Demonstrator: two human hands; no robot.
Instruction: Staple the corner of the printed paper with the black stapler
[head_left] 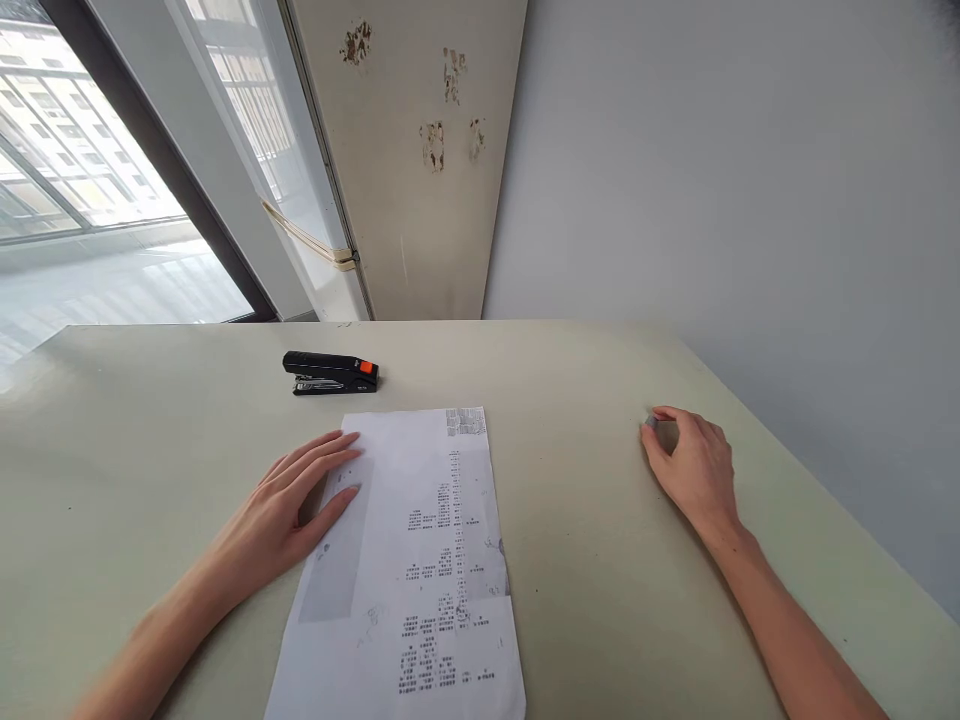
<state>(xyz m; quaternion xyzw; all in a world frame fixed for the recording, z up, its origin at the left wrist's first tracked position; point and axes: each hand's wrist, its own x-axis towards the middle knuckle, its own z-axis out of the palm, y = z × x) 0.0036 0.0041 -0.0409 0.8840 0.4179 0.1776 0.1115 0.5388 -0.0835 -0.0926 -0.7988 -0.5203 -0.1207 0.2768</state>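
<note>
A printed sheet of paper (405,560) lies on the table in front of me, its text sideways and a grey patch on its left part. My left hand (300,495) rests on the sheet's upper left edge, fingers stretched out and holding nothing. Well to the right of the paper, my right hand (690,460) pinches a small grey piece (652,422) between thumb and index finger, at the tabletop. Its exact kind is too small to make out. Beyond the paper, a black stapler (330,373) with an orange-red patch lies on its own, apart from both hands.
The pale table (585,600) has a far edge and a slanting right edge along a grey wall (712,180). Behind it stand a stained beige panel (420,220) and a window (90,140) at left. A cord (315,243) is tied near the panel.
</note>
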